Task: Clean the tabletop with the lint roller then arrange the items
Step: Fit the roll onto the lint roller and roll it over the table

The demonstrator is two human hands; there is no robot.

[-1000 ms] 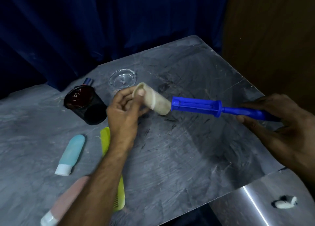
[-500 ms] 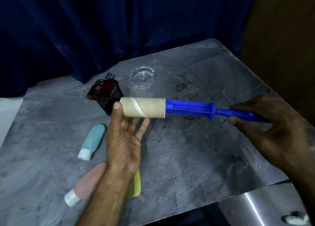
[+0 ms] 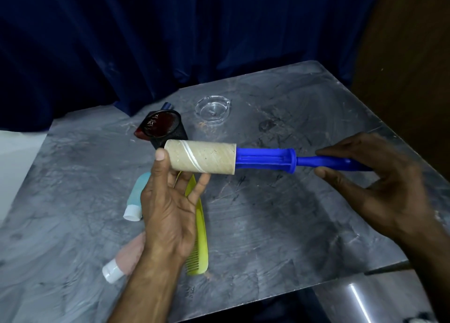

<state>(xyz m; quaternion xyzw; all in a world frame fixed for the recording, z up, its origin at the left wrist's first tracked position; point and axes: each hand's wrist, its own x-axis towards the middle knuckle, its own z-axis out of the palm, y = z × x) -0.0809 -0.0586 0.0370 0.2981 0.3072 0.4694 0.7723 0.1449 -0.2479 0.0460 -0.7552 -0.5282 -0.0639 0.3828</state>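
Note:
A lint roller point(image 3: 243, 161) with a blue handle and a beige paper roll is held level above the grey marble tabletop point(image 3: 280, 225). My right hand point(image 3: 379, 184) grips the far end of its handle. My left hand point(image 3: 170, 196) cups the roll from below, thumb on its left end. On the table under my left hand lie a yellow-green comb point(image 3: 198, 240), a teal tube point(image 3: 135, 198) with a white cap and a pink tube point(image 3: 121, 257) with a white cap. A dark red bottle point(image 3: 160, 126) rests in a black mesh cup.
A clear glass ashtray point(image 3: 213, 108) sits at the back of the table. Blue curtains hang behind. A brown wall stands to the right. A shiny metal surface point(image 3: 365, 300) lies beyond the table's near right edge, and a white surface point(image 3: 17, 157) lies at the left.
The roller has swung from pointing away to lying level and sideways. My left hand moved from pinching the roll's end to cupping it from below. The view has shifted left.

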